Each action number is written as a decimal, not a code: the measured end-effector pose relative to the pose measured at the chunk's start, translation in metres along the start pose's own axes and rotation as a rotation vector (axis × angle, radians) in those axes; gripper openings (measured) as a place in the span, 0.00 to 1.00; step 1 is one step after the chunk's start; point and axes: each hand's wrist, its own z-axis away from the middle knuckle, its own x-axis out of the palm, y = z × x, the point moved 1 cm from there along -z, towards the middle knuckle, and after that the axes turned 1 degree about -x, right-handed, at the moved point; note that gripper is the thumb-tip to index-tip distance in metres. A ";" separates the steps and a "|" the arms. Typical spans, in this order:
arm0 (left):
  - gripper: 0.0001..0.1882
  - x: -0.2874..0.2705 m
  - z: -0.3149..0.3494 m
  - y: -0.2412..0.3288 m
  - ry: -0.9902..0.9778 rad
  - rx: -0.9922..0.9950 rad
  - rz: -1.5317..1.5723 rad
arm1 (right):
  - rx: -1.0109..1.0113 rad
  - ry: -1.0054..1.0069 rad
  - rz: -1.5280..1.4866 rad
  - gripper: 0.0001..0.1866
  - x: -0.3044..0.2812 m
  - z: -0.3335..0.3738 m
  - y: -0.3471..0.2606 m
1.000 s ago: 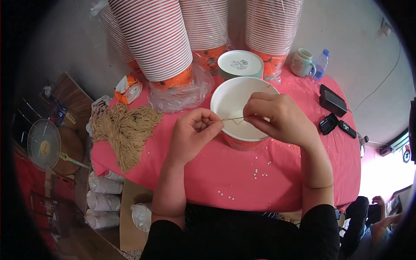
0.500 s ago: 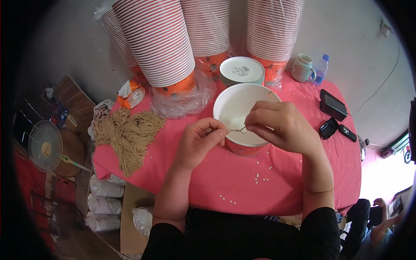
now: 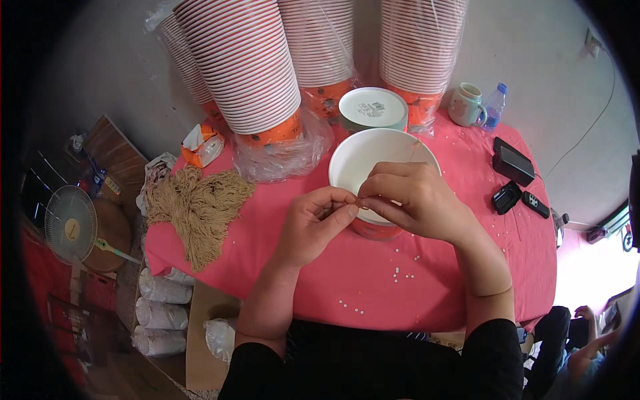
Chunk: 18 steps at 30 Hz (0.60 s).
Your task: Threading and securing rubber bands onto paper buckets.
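Observation:
My left hand (image 3: 316, 224) and my right hand (image 3: 412, 200) meet fingertip to fingertip at the near rim of a white paper bucket (image 3: 348, 165) with a red outside. Both pinch a thin tan string, now almost wholly hidden by the fingers. A thin strand of it seems to lie at the bucket's far right rim. To the left, a bundle of tan strings (image 3: 200, 210) is spread on the pink tablecloth (image 3: 320, 267). Behind the bucket stands a second round tub with a white lid (image 3: 373, 108).
Tall stacks of paper buckets (image 3: 237, 67) line the wall, some in clear plastic. Small white dots (image 3: 400, 273) lie scattered on the cloth. At the right are a mug (image 3: 465, 105), a bottle (image 3: 494, 108) and black cases (image 3: 512, 162). Another person (image 3: 587, 347) sits at lower right.
My right hand has moved left and slightly down, and my left fingertips have shifted right to meet it. The string stretch that showed between them is now covered.

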 end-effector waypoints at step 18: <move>0.04 0.008 0.001 -0.002 0.066 0.152 -0.149 | 0.206 -0.133 -0.284 0.03 0.006 0.003 0.006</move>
